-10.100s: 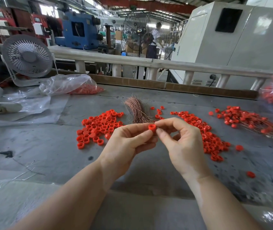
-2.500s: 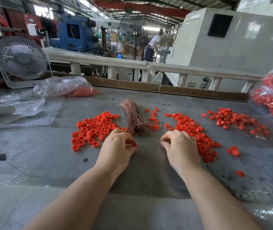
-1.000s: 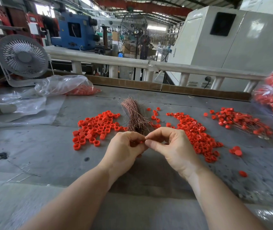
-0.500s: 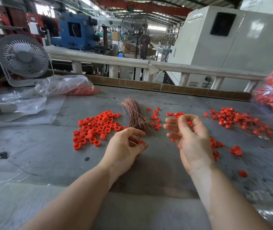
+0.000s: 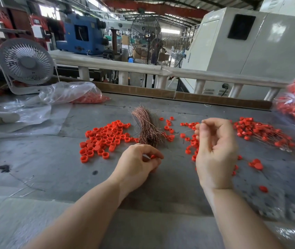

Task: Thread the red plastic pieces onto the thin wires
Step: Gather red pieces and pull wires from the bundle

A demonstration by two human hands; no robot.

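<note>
**Red Cap Pinched Low on the Bench, a Wire Raised Beside It**

A single red plastic cap (image 5: 153, 156) was pinched between the curled thumb and fingers of the left hand (image 5: 137, 164), which was held low over the grey workbench (image 5: 53, 168), just in front of the bundle of copper wires (image 5: 147, 130). The right hand (image 5: 215, 151) was raised above the bench with its fingers curled; a thin wire (image 5: 188, 131) appeared to be pinched at the fingertips, though this could only faintly be made out. A heap of loose red caps (image 5: 103, 139) was spread left of the bundle, and more were scattered beneath the right hand. Caps already threaded on wires (image 5: 263, 132) were piled to the far right. A white desk fan (image 5: 26, 63) was stood at the bench's far left.
</note>
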